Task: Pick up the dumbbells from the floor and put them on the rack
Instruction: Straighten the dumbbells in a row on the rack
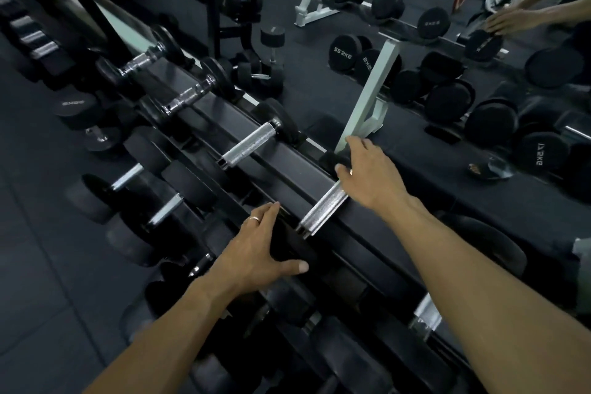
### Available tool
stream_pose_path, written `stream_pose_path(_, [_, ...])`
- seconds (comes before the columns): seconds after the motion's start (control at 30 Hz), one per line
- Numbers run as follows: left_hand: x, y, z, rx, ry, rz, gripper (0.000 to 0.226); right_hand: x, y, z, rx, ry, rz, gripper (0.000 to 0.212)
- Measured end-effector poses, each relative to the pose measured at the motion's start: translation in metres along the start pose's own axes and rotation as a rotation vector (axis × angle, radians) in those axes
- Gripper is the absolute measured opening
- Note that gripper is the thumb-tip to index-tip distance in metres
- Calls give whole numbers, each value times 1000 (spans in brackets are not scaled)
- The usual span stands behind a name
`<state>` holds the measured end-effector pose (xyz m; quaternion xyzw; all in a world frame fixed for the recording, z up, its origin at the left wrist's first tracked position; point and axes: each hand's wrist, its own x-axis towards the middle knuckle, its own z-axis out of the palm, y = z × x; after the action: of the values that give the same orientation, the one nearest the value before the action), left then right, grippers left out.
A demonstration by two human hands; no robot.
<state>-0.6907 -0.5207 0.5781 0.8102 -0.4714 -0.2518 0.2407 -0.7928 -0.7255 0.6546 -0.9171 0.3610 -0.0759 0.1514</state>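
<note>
Dim gym; dark rubber floor (38,201); mirror wall (479,80).

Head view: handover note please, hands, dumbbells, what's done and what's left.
Left hand: open, fingers spread on the near head of the dumbbell on the rack's top tier.
Right hand: open, resting on its far head.
Done: this dumbbell sits across the rails, next to other racked ones.
Left: release it; check the floor for more, none clearly visible here.
</note>
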Motion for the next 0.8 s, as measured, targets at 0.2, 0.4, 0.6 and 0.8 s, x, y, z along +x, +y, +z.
stream_pose_path(0.2, [9, -48, -57, 67, 193, 107, 98, 23, -66, 28, 119, 41, 37, 66])
stream_pose_path(0.4, [38, -102, -108, 218, 264, 85, 102, 56, -105, 45, 163, 28, 174, 58])
stream_pose_path(0.6, [80, -122, -123, 149, 68, 120, 111, 83, -113, 52, 157, 16, 247, 48])
stream_pose_path(0.8, [111, -127, -126, 117, -72, 112, 101, 116, -104, 56, 204, -23, 302, 30])
